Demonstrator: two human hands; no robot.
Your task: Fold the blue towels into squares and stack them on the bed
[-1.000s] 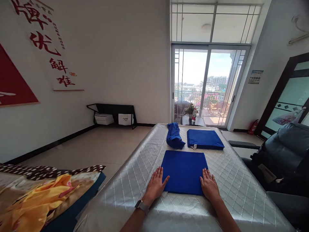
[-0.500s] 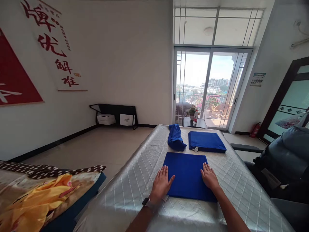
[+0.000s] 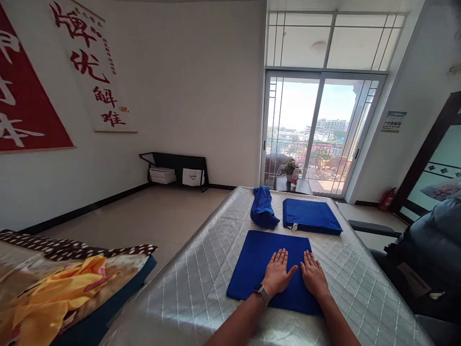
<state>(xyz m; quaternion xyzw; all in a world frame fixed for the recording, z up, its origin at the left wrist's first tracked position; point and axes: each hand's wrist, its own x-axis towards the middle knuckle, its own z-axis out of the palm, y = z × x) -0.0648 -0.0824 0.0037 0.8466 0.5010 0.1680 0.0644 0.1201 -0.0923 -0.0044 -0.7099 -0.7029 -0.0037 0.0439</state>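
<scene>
A flat, folded blue cloth (image 3: 248, 269) lies on the silver quilted cover of the table (image 3: 187, 298). My left hand (image 3: 279, 272) rests on the middle of this cloth, palm down with the fingers stretched out and the thumb apart. Along the cloth's right edge lies my right hand (image 3: 314, 274), also flat and open. Both thumbs point toward each other with a small gap between them. Beyond the cloth are a neat stack of folded blue cloths (image 3: 312, 215) and, left of it, a crumpled blue cloth (image 3: 264, 207).
At the left, a bed or couch carries a yellow cloth (image 3: 65, 288) and a dotted cloth (image 3: 72, 247). A dark bag (image 3: 428, 250) stands at the right. Behind the table's far end, a bottle (image 3: 295, 177) and a potted plant (image 3: 288, 166) stand on a small table.
My left hand has moved right, from the cloth's left edge to its middle. My right hand stays by the right edge. The view has turned slightly left.
</scene>
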